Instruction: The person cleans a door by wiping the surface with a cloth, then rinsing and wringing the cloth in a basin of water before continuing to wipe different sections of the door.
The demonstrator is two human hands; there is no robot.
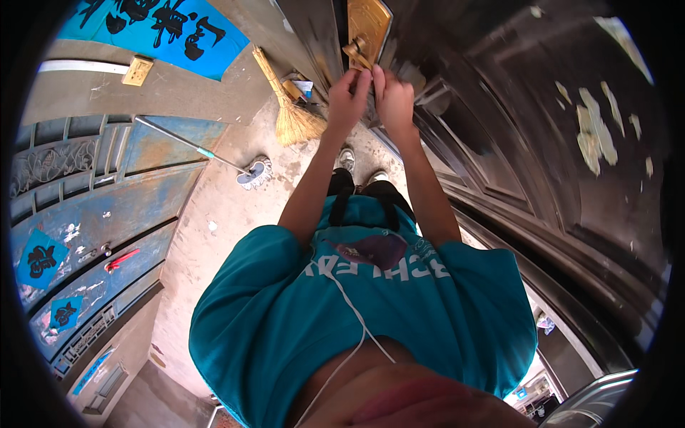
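Observation:
A dark door [481, 123] with a brass-coloured lock plate [370, 21] stands before me. Both my hands are raised at the door handle [357, 52], just below the plate. The fingers of my left hand [345, 99] are bent close to the handle's lower end. My right hand [395, 99] is beside it, its fingertips almost meeting those of the left at the handle's tip. Whether either hand grips the handle or some small thing is hidden by the fingers.
A straw broom [294, 120] leans against the wall left of the door, near small items. A mop [255, 172] with a metal pole rests on the concrete floor [187, 257]. Blue metal doors [107, 214] stand at the left. A white cable [364, 326] hangs over my shirt.

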